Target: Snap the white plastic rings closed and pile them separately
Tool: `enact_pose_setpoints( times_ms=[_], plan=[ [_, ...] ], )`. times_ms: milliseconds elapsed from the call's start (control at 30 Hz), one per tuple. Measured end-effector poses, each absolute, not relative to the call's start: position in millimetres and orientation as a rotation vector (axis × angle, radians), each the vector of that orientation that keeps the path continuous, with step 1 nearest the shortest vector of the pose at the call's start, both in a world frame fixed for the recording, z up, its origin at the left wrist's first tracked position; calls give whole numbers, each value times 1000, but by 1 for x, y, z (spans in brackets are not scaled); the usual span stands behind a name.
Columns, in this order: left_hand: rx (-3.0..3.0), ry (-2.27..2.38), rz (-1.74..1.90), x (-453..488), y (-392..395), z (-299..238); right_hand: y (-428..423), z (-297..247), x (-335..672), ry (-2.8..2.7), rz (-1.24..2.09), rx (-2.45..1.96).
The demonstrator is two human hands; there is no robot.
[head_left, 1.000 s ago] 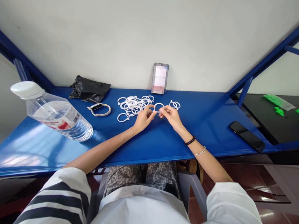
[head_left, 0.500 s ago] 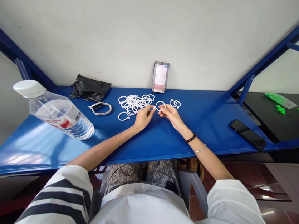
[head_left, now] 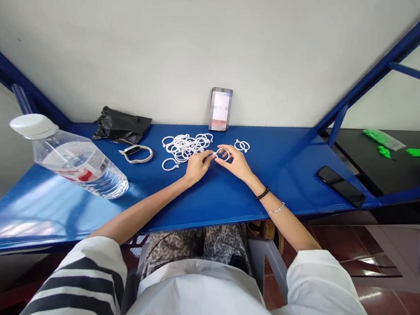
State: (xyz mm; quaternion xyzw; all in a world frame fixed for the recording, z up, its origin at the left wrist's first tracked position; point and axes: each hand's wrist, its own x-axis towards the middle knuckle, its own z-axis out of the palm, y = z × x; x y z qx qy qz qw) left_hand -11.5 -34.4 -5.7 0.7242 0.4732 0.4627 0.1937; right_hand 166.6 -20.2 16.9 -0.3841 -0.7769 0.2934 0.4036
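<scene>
At mid-desk (head_left: 205,197), head view: one white plastic ring (head_left: 224,149) is held between both hands, just right of the ring pile (head_left: 186,147) and near two overlapping rings (head_left: 242,145). Left hand (head_left: 197,165): grip closed, ring's left end pinched. Right hand (head_left: 238,163): ring's right side gripped, thumb below, fingers curled over. Probably light, thin, springy, slightly slick; best held by the band near its ends, as it could be cracked by over-spreading. Both forearms are angled inward, palms facing, fingertips nearly meeting.
</scene>
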Motion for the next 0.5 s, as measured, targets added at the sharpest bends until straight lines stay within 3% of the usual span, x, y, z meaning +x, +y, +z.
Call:
enact_pose_setpoints(
  times_ms=[500],
  plan=[
    [1958, 1241, 1256, -14, -36, -1, -20, 21, 170, -2027, 680, -1006]
  ],
)
